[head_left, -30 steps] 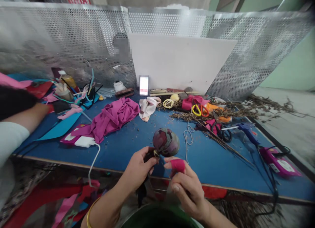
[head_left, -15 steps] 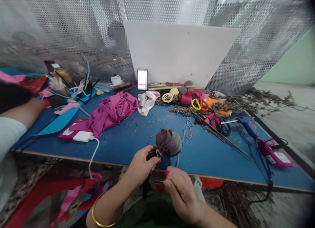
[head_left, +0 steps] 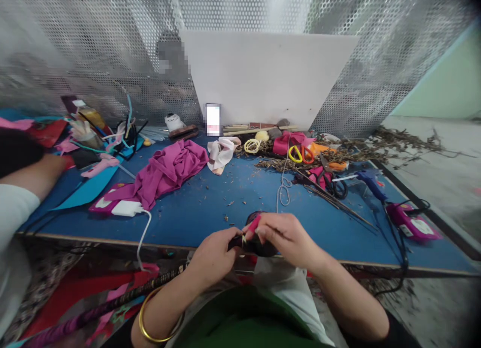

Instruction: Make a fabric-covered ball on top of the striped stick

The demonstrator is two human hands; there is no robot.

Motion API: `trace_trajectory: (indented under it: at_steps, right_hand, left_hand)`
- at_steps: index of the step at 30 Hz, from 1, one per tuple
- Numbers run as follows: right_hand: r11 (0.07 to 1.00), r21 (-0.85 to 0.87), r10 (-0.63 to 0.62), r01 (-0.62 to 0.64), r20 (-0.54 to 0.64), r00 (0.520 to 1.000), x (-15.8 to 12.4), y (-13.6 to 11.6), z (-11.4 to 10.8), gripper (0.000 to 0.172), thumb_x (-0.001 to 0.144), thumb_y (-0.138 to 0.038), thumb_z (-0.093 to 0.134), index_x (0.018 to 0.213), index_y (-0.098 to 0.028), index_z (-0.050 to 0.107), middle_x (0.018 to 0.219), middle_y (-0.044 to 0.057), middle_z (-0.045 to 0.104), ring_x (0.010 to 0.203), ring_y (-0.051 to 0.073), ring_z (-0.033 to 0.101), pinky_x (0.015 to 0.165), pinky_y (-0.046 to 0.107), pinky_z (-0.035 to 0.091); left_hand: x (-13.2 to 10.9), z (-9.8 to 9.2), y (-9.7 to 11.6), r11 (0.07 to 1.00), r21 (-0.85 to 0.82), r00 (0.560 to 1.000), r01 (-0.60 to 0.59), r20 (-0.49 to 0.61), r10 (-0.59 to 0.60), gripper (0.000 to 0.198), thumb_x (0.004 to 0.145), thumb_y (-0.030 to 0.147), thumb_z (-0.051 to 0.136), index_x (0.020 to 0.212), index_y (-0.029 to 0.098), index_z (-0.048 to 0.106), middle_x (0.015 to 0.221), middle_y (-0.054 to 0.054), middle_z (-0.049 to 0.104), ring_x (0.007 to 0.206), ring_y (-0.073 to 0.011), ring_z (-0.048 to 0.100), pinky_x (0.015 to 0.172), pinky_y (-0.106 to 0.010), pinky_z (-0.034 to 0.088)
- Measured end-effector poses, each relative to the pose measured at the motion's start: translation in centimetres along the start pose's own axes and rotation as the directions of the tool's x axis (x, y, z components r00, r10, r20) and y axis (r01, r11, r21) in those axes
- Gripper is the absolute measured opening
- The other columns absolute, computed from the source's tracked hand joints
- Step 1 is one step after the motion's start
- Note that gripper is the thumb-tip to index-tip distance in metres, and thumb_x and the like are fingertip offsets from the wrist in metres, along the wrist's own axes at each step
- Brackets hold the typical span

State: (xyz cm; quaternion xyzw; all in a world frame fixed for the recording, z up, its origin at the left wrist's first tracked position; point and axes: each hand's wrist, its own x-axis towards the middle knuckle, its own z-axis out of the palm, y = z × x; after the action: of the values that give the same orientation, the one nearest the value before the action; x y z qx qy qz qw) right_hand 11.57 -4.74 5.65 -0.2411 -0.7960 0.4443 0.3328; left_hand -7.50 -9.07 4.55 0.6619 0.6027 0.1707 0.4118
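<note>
A ball wrapped in dark, patterned cloth (head_left: 265,249) sits low at the table's front edge, partly covered by my right hand. My left hand (head_left: 216,255) is closed round its narrow neck, where a pale yellow tie (head_left: 244,239) shows. In line with that neck, a long stick wrapped in dark and purple material (head_left: 124,300) slants to the lower left, passing behind my left forearm. My right hand (head_left: 289,238) pinches a small pink-red piece (head_left: 254,224) against the neck, close to the left fingertips. What kind of piece it is cannot be made out.
On the blue table (head_left: 195,203) lie purple cloth (head_left: 171,165), a white charger (head_left: 127,208) with its cable, scissors (head_left: 333,183), a blue glue gun (head_left: 370,183) and dried twigs (head_left: 398,142). Another person's arm (head_left: 41,172) reaches in at left. A lit phone (head_left: 213,118) leans against the white board.
My right hand has moved up and over the ball, bringing the pink-red piece to the neck. The ball has tipped lower towards me, and the long stick now shows at lower left.
</note>
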Motion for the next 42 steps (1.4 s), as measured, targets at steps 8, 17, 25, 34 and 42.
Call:
trace_trajectory:
  at_steps: [8, 17, 25, 34, 42]
  right_hand:
    - [0.994, -0.053, 0.103, -0.096, 0.142, 0.984, 5.0, 2.9, -2.0, 0.034, 0.092, -0.031, 0.052, 0.061, -0.017, 0.052, 0.060, -0.003, 0.054, 0.059, 0.010, 0.048, 0.062, 0.023, 0.035]
    - [0.918, 0.289, 0.246, -0.271, 0.123, 0.962, 4.3, 8.0, -0.3, 0.051, 0.079, -0.064, 0.056, 0.058, -0.018, 0.053, 0.054, -0.002, 0.052, 0.053, 0.011, 0.048, 0.057, 0.024, 0.038]
    - [0.846, 0.464, 0.263, -0.264, 0.068, 0.962, 3.3, 7.4, -0.6, 0.051, 0.080, -0.063, 0.058, 0.058, -0.018, 0.047, 0.057, -0.001, 0.053, 0.050, 0.008, 0.038, 0.047, 0.022, 0.025]
    - [0.798, 0.546, 0.127, -0.256, 0.263, 0.956, 3.3, 4.2, -1.5, 0.046, 0.079, -0.056, 0.064, 0.057, -0.017, 0.052, 0.055, 0.000, 0.053, 0.048, 0.009, 0.040, 0.046, 0.022, 0.027]
    - [0.828, 0.533, -0.054, -0.174, 0.384, 0.922, 2.3, 1.3, -3.1, 0.041, 0.086, -0.048, 0.060, 0.057, -0.019, 0.056, 0.057, 0.002, 0.057, 0.053, 0.013, 0.050, 0.052, 0.026, 0.037]
  left_hand:
    - [-1.2, -0.3, 1.2, 0.977, 0.181, 0.985, -0.110, 0.155, 0.082, 0.024, 0.080, 0.024, 0.052, 0.098, 0.020, 0.067, 0.100, -0.007, 0.071, 0.095, -0.0257, 0.063, 0.080, -0.032, 0.042]
    - [-1.6, -1.0, 1.5, 0.966, 0.146, 0.965, -0.214, 0.182, 0.187, 0.028, 0.084, 0.023, 0.051, 0.108, 0.020, 0.065, 0.105, -0.006, 0.070, 0.097, -0.0244, 0.063, 0.083, -0.032, 0.042]
    - [-1.0, -1.1, 1.7, 0.984, 0.016, 0.955, -0.178, 0.244, 0.169, 0.025, 0.080, 0.020, 0.052, 0.099, 0.020, 0.068, 0.095, -0.004, 0.072, 0.087, -0.0207, 0.062, 0.077, -0.027, 0.044]
    - [-1.0, -0.8, 1.4, 0.973, -0.217, 0.942, -0.073, 0.306, 0.139, 0.035, 0.077, 0.015, 0.050, 0.102, 0.024, 0.073, 0.094, -0.002, 0.074, 0.091, -0.0228, 0.063, 0.082, -0.030, 0.047]
    - [-1.1, -0.9, 1.2, 0.930, -0.348, 0.904, 0.122, 0.426, 0.041, 0.024, 0.077, 0.019, 0.052, 0.092, 0.017, 0.071, 0.077, -0.001, 0.068, 0.063, -0.0139, 0.055, 0.059, -0.024, 0.041]
